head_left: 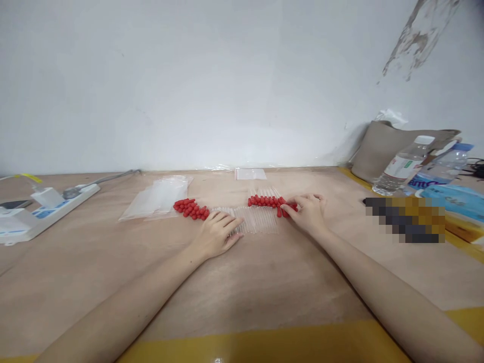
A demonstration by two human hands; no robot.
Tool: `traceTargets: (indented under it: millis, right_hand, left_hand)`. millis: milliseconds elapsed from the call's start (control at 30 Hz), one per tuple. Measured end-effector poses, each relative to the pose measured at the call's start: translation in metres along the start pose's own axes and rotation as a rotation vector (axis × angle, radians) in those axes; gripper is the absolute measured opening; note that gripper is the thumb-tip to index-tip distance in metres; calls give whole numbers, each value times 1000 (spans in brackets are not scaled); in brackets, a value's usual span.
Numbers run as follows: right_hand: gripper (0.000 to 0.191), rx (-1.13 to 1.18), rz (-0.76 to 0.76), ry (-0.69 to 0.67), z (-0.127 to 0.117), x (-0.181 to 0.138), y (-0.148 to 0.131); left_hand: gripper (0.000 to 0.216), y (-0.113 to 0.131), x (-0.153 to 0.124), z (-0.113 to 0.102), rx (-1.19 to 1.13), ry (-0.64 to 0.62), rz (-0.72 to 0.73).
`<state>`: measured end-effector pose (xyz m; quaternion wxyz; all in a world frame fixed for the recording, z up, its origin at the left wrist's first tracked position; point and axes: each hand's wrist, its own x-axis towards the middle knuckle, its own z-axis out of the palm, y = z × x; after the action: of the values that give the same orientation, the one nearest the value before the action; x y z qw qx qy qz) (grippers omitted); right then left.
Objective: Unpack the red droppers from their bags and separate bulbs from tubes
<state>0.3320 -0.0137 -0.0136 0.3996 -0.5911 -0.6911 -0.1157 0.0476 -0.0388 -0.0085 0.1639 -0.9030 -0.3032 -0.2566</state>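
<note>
Thin clear tubes (pixel 260 220) lie side by side in a row on the wooden table. My left hand (pixel 218 234) rests over the left end of this row, its fingers stretched out and apart. Just left of it is a pile of small red rubber bulbs (pixel 191 208). Behind the tubes sits a row of droppers, red bulbs (pixel 264 201) toward me and clear stems pointing to the wall. My right hand (pixel 308 212) is at the right end of that row, thumb and fingers closed on a red bulb (pixel 286 209); its fingers partly hide it.
Clear plastic bags (pixel 157 198) lie at the left, and a small bag (pixel 250 174) near the wall. A white power strip (pixel 53 212) stands far left. At the right are a water bottle (pixel 403 166), a blue-capped bottle (pixel 440 169), a blue packet (pixel 456 199) and a grey-brown bag (pixel 374 151).
</note>
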Motion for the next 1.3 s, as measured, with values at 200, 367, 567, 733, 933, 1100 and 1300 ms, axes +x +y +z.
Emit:
traceTargets:
  millis: [200, 367, 567, 733, 933, 1100, 1300]
  right_hand:
    - [18, -117, -140, -48, 1, -5, -5]
    - [21, -90, -110, -41, -2, -6, -6]
    - [23, -48, 104, -38, -5, 8, -9]
    - [26, -156, 181, -283, 0, 38, -14]
    - [31, -239, 167, -399, 16, 51, -25]
    - [29, -214, 217, -401, 18, 47, -35]
    - [30, -180, 344, -416, 18, 53, -37]
  left_hand:
    - [31, -3, 0, -4, -91, -34, -21]
    - [31, -5, -2, -4, -146, -26, -38]
    - [35, -8, -6, -2, -137, -31, -105]
    - [42, -10, -7, 0, -122, -104, -121]
    - [38, -9, -8, -1, -101, -130, -155]
    - [38, -8, -7, -2, -100, -129, -151]
    - [38, -9, -8, -1, -106, -116, -152]
